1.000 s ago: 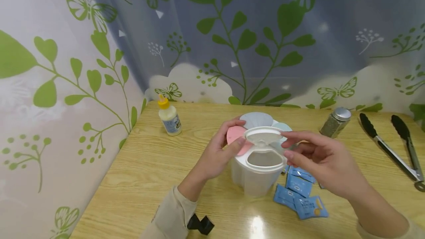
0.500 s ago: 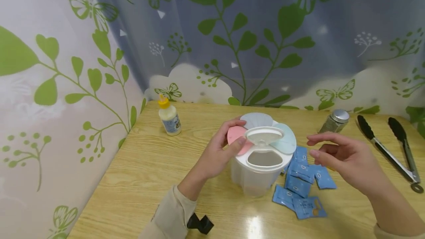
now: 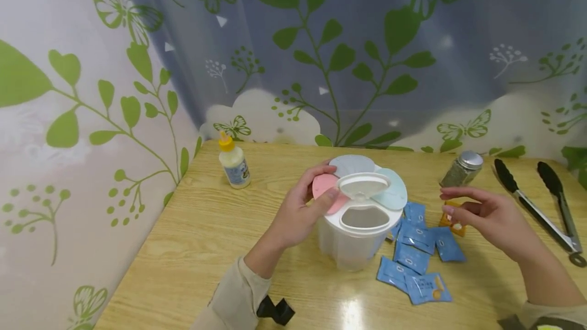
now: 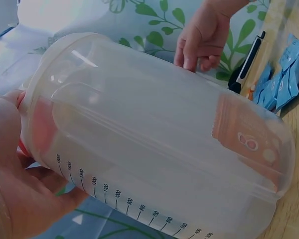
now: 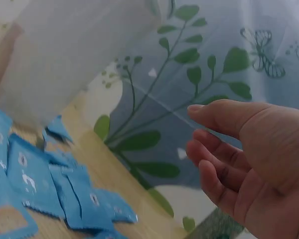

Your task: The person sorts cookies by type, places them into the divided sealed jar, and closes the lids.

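A translucent storage container [image 3: 353, 248] with several coloured flip lids stands upright in the head view; its front white lid [image 3: 365, 186] is raised over an opening. My left hand [image 3: 295, 213] grips the container's top at the left, thumb on the pink lid [image 3: 324, 190]. Through the wall in the left wrist view an orange packet [image 4: 249, 139] shows near the bottom. My right hand [image 3: 490, 220] hovers with loosely bent fingers, holding nothing, near another orange packet [image 3: 454, 224] that it partly hides. Several blue packets [image 3: 415, 236] lie right of the container.
A bottle with a yellow cap [image 3: 235, 164] stands at the back left. Toward the back right are a glass shaker jar [image 3: 461, 168] with a metal lid and spread tongs [image 3: 541, 213]. A patterned curtain [image 3: 348, 90] hangs behind the table [image 3: 183, 248].
My right hand has left the container's raised white lid and moved right, past the blue packets, uncovering them and part of an orange one. My left hand and the container have barely shifted.
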### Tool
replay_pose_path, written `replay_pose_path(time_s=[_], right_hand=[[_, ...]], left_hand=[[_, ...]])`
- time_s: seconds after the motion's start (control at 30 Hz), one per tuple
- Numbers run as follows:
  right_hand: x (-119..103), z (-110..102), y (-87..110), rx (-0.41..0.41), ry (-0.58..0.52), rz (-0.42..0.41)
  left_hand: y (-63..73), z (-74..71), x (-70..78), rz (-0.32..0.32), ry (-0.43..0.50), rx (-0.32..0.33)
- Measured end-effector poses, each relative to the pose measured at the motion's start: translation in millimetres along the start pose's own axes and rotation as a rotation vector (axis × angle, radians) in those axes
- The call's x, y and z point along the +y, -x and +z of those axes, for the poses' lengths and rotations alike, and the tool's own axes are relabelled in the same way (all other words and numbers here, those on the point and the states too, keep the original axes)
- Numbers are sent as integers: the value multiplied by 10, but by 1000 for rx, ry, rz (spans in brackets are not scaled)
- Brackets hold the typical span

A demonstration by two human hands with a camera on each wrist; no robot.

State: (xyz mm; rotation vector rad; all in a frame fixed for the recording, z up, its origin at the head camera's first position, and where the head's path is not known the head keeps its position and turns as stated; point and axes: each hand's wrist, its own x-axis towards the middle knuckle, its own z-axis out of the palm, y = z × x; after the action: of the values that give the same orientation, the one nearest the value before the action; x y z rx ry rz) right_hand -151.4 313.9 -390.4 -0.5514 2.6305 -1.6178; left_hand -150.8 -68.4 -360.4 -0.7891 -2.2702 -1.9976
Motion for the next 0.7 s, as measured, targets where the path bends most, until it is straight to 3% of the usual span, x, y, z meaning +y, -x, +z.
replay_pose_path(time_s=[0.23,0.4,0.7], right_hand=[[306,-100,-16,3,55,100],[479,-138,-6,25,174,176],[758,-180,23,42,362,186]], left_hand=[[-27,-10,-31,8,27,5],[-38,-37,-41,-3,42,-19],[-64,-23,-54,12,66,-33]])
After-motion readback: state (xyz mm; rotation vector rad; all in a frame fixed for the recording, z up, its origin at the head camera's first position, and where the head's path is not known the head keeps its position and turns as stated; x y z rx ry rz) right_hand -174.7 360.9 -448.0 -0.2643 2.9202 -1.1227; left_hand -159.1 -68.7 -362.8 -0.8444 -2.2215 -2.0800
